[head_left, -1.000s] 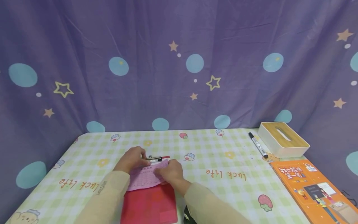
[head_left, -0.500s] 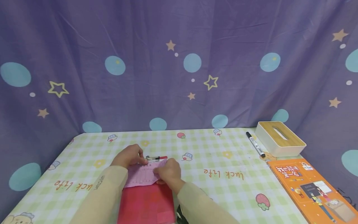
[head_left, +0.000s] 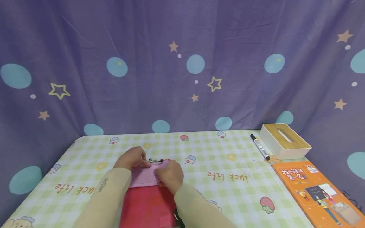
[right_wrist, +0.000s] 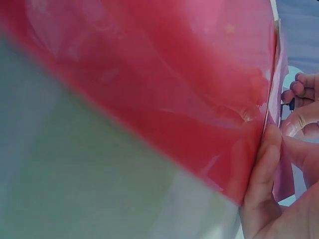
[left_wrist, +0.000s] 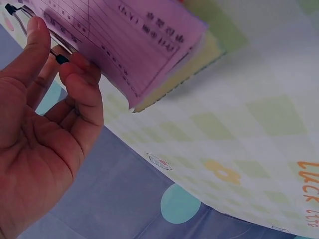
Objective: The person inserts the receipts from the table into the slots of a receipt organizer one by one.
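Note:
A glossy red clipboard stands out from under a pink printed form pad, which has a yellow sheet beneath it. At the top edge is a metal wire clip with black tips. My left hand pinches this clip, thumb on one side and curled fingers on the other, close over the pad's edge. My right hand pinches the pad's right side, thumb on the pink sheet. In the right wrist view, its other fingers lie along the clipboard's edge.
An orange book lies at the right of the checked tablecloth. Behind it are a black-capped marker and a white tissue box with a wooden lid. A purple curtain hangs at the back. A dark object shows beside the right sleeve.
My right hand has moved slightly up and left with the pink form pad, whose lower edge sits higher and more of the clip's surroundings are covered. The left hand stays at the clip.

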Demonstrator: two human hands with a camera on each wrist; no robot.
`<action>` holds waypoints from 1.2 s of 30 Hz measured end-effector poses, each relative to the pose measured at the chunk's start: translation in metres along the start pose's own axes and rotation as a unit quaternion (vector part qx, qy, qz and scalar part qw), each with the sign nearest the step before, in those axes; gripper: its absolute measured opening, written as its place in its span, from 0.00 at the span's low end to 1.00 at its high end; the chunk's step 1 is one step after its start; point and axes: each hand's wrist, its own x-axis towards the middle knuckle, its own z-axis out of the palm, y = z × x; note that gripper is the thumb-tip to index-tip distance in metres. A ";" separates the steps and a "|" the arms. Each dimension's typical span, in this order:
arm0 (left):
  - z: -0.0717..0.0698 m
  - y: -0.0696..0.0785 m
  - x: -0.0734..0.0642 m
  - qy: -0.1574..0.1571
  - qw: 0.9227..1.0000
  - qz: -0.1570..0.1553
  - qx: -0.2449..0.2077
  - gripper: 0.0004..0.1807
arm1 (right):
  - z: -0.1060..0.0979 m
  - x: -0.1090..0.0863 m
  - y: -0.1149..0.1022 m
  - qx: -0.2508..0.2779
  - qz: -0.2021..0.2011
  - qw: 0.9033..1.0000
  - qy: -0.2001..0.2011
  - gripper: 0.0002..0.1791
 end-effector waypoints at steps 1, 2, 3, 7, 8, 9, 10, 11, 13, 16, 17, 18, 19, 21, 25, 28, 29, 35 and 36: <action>0.000 0.000 0.000 -0.001 1.000 -0.002 0.001 0.15 | 0.000 0.000 0.000 -0.004 -0.003 1.000 0.002 0.17; 0.000 0.000 0.000 -0.001 1.000 -0.004 0.002 0.15 | 0.000 -0.001 -0.001 -0.008 -0.005 1.000 0.003 0.17; 0.000 0.000 0.000 -0.001 1.000 -0.003 0.003 0.15 | 0.000 -0.001 -0.001 -0.011 -0.008 1.000 0.005 0.17; 0.001 0.000 0.000 0.004 1.000 -0.006 -0.001 0.15 | 0.000 -0.002 -0.002 -0.021 -0.012 1.000 0.008 0.17; 0.001 0.000 -0.001 0.007 1.000 -0.004 -0.001 0.14 | 0.000 -0.002 -0.002 -0.025 -0.012 1.000 0.009 0.17; 0.001 0.000 -0.001 0.010 1.000 0.000 -0.002 0.14 | 0.000 -0.002 -0.002 -0.029 -0.012 0.999 0.010 0.17; 0.001 0.000 -0.001 0.012 1.000 0.000 -0.002 0.14 | 0.000 -0.002 -0.003 -0.032 -0.012 0.999 0.011 0.17; 0.002 -0.001 -0.002 0.016 1.000 0.002 -0.001 0.14 | 0.000 -0.002 -0.003 -0.034 -0.012 0.999 0.012 0.17; 0.003 -0.002 -0.002 0.023 1.000 0.008 -0.006 0.15 | 0.000 -0.002 -0.003 -0.035 -0.010 0.999 0.013 0.17; 0.007 -0.007 -0.001 0.033 0.999 0.016 -0.018 0.16 | 0.000 -0.002 -0.003 -0.035 -0.007 0.999 0.009 0.18; 0.009 -0.007 -0.001 0.036 0.999 0.016 -0.020 0.16 | -0.001 -0.002 -0.002 -0.033 -0.007 0.999 0.007 0.18; 0.010 -0.008 -0.001 0.038 0.999 0.014 -0.024 0.16 | -0.001 -0.002 -0.002 -0.032 -0.007 0.999 0.005 0.18; 0.012 -0.009 0.000 0.040 0.999 0.012 -0.026 0.15 | -0.002 -0.002 -0.002 -0.028 -0.007 1.000 0.001 0.18; 0.014 -0.010 0.000 0.045 0.999 0.005 -0.027 0.15 | -0.003 -0.002 -0.002 -0.017 -0.006 1.000 -0.005 0.18; 0.018 -0.013 0.000 0.056 0.998 -0.003 -0.026 0.14 | -0.004 -0.002 -0.001 0.024 0.000 0.999 -0.024 0.18; 0.020 -0.013 0.000 0.062 0.998 -0.005 -0.018 0.14 | -0.006 -0.001 -0.001 0.056 0.005 0.998 -0.039 0.17; 0.021 -0.013 0.000 0.063 0.998 -0.008 -0.015 0.14 | -0.007 0.000 0.000 0.065 0.008 0.997 -0.044 0.17; 0.024 -0.012 -0.002 0.069 0.997 -0.019 -0.010 0.14 | -0.012 0.001 0.001 0.098 0.030 0.992 -0.073 0.16; 0.024 -0.012 -0.002 0.070 0.997 -0.018 -0.010 0.14 | -0.014 0.002 0.001 0.101 0.034 0.991 -0.079 0.16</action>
